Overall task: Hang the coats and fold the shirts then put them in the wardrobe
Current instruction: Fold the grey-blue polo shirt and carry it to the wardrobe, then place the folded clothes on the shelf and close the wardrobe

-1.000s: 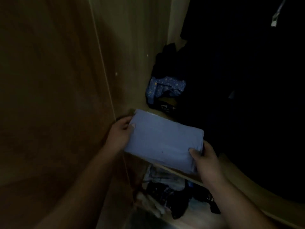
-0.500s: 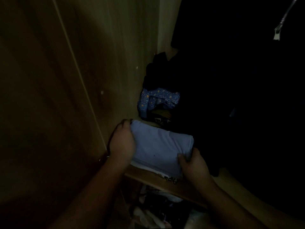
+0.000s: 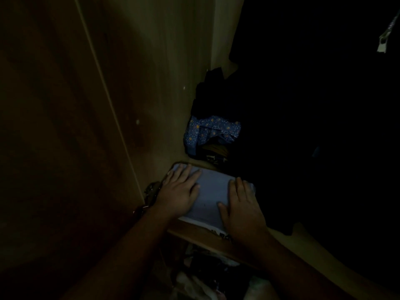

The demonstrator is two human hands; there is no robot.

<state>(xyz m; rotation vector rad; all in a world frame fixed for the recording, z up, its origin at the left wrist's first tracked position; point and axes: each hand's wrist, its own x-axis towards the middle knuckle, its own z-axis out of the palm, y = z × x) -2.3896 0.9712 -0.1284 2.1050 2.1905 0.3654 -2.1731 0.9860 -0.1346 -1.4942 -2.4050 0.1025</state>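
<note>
A folded light-blue shirt (image 3: 211, 191) lies on the wooden wardrobe shelf (image 3: 201, 238), on top of another pale folded garment whose edge shows beneath it. My left hand (image 3: 180, 191) lies flat on the shirt's left part with fingers spread. My right hand (image 3: 240, 205) lies flat on its right part, fingers straight. Both hands press down on the shirt. Dark coats (image 3: 313, 126) hang on the right inside the wardrobe.
Further back on the shelf sit a blue patterned cloth (image 3: 207, 132) and dark clothes (image 3: 213, 92). The wardrobe's wooden side wall (image 3: 151, 83) rises on the left. More mixed clothes (image 3: 205, 276) fill the compartment below the shelf.
The shirt was held by its ends above the shelf edge, then set down on the shelf. Both hands let go of the ends and now lie flat on top.
</note>
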